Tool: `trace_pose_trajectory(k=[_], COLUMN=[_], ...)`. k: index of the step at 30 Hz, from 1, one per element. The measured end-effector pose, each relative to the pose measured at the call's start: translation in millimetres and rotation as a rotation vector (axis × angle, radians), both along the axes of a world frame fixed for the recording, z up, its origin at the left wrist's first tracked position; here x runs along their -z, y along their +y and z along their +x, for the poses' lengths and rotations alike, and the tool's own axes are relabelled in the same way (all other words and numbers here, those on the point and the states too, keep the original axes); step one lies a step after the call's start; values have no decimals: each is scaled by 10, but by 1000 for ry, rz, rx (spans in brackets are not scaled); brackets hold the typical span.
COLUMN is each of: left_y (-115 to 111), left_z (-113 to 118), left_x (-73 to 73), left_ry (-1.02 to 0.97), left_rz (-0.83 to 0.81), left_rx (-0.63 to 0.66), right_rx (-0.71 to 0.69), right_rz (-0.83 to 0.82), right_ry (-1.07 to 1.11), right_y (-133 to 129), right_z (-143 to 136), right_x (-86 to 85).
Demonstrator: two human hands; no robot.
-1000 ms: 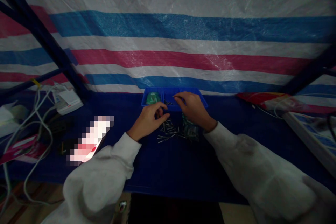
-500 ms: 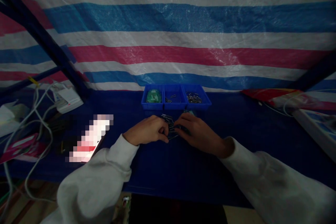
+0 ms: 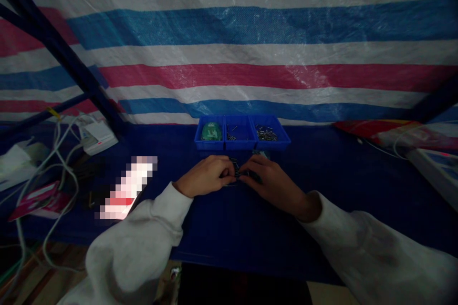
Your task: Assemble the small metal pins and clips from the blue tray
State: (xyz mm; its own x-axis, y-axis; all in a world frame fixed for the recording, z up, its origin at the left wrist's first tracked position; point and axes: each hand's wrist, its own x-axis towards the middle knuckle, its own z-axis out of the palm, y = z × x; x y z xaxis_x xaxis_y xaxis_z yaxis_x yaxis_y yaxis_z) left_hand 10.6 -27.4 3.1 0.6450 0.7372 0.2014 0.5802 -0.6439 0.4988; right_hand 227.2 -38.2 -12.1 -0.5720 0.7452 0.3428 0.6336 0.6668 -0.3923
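My left hand is at the middle of the blue table, thumb and fingers curled together in a pinch. Facing it closely, my right hand has its fingers bent and brought together too. Thin shiny metal pins lie in the narrow gap between the fingertips, partly covered by both hands. What exactly sits inside each pinch is too small and dark to make out. Just behind the right fingers lies a small clear plastic bag, half hidden.
A three-part blue tray behind the hands holds a green packet, a few pins and a pile of small metal parts. On the left lie a lit phone and tangled white cables. A red bag rests at right.
My left hand has moved slightly right and its fingers have drawn closer together, covering more of the pins. The right hand stays nearly in place. The view has shifted a little.
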Motion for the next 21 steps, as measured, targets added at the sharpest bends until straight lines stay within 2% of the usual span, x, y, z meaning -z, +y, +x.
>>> trace_pose_trajectory(k=[4, 10, 16, 21], left_y=[-11, -43, -41, -55], left_z=[12, 50, 83, 121], left_x=[-37, -100, -63, -64], left_ry=[-71, -266, -450, -628], left_rz=[21, -23, -116, -235], left_rx=[-19, -71, -73, -124], right_rx=[28, 43, 51, 4], right_rz=[27, -30, -149, -352], right_ry=[12, 87, 223, 338], right_y=[-5, -21, -36, -39], right_z=[-4, -24, -34, -23], right_x=[-27, -119, -166, -179])
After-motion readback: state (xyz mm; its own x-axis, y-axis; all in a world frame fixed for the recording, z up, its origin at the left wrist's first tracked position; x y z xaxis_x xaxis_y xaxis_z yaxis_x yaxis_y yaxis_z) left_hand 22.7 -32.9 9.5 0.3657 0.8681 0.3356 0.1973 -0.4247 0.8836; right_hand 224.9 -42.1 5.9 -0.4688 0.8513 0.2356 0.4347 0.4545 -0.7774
